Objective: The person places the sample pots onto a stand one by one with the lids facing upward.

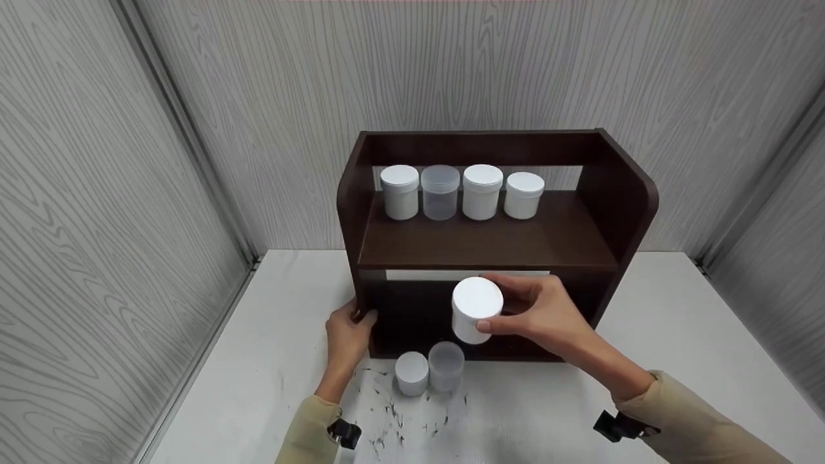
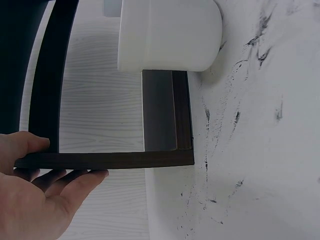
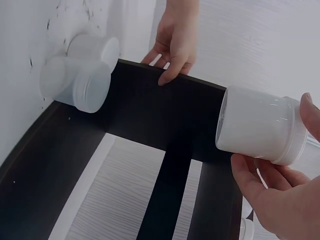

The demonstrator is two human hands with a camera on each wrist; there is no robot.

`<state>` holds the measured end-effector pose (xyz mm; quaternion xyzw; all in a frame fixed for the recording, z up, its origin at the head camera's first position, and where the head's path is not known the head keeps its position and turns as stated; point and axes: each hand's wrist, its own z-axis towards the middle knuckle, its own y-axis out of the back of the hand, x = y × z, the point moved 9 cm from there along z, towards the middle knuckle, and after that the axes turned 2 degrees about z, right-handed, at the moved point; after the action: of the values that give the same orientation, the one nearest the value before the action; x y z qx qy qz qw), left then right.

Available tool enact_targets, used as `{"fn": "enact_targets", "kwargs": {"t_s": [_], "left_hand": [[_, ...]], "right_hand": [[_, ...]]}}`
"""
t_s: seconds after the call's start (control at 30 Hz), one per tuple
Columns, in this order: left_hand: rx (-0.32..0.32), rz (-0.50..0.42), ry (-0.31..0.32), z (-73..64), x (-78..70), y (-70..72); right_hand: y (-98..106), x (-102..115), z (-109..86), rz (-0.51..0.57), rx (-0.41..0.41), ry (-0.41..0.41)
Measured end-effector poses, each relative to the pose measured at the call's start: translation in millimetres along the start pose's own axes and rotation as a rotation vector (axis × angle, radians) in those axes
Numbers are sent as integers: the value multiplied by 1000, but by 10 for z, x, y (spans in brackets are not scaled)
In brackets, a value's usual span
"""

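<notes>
Bearings are from the held jar, head view. Nearest, around seven o'clock: dark marks on the white table. Beyond these, a clear jar stands at seven, a short jar just beside it, between seven and eight; both are upright. Left hand, between eight and nine: gripping the side panel of the rack, thumb inside, fingers outside. Right hand, at three: pinching the held jar, white, lidded, off the table by the lower bay; whether it is past the front edge cannot be told. Farther, on the upper shelf, a row of four jars runs from eleven to one. Behind: grained wall.
</notes>
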<state>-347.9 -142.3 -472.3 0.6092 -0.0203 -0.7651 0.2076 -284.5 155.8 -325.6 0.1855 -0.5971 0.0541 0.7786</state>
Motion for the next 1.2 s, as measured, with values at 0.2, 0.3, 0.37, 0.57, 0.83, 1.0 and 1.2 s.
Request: {"fn": "enact_targets", "kwargs": {"t_s": [0.2,0.3,0.37,0.57,0.83,1.0,1.2], "left_hand": [[7,8,-16,-4,-18,2],[6,16,-21,-10,-14,0],[3,16,-14,-10,-6,2],[-6,15,-15,-6,-11,9],[-6,17,-21,-5,-12,12],[-3,17,-14,-4,-4,12],[15,-10,-10,-6,-10,-1]], "right_hand": [[25,90,103,-6,-21,-1],[19,129,153,2,-20,-8],[10,159,191,8,-17,-6],[-12,279,315,4,-26,13],[-70,428,492,1,-16,65],[-116,428,611,35,-13,45],[-165,443,738,71,13,22]]}}
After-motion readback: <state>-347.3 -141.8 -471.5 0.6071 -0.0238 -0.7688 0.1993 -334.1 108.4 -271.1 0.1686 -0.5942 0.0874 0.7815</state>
